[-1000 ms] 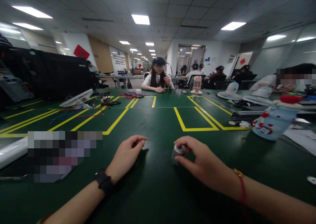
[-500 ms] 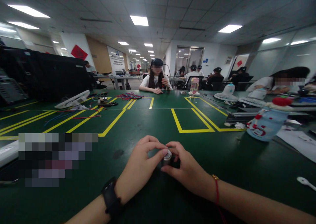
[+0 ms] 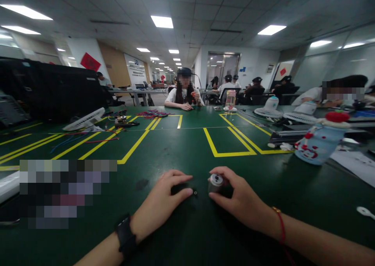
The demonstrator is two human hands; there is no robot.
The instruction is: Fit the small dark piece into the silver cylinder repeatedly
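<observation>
Held nearly upright in the right hand, a small metal cylinder (image 3: 215,184) was kept over the near half of the green desk (image 3: 172,149), about midway between its left and right edges. Whether its base was rested on the surface could not be made out. It was gripped from the side, apparently so that the pale, dark-holed end face was left uncovered and turned up.

Just off the left thumb tip, a small dark ring (image 3: 195,193) was spotted; whether it was touched by the thumb could not be told.

Now the poses! By the right hand (image 3: 240,191) the cylinder was closely circled, thumb on the near side, forefinger curled round the far side, the forearm slanted in from the near right. By the left hand (image 3: 164,195) nothing was seen gripped: thumb and forefinger were parted in a moderate gap, aimed at the cylinder but well short of it, probably so that small parts could be reached easily.

Farther out, a blue bottle (image 3: 319,147) was stood toward the right edge, tangled wires (image 3: 152,113) were heaped toward the far edge, and a person (image 3: 184,96) was seated there.
</observation>
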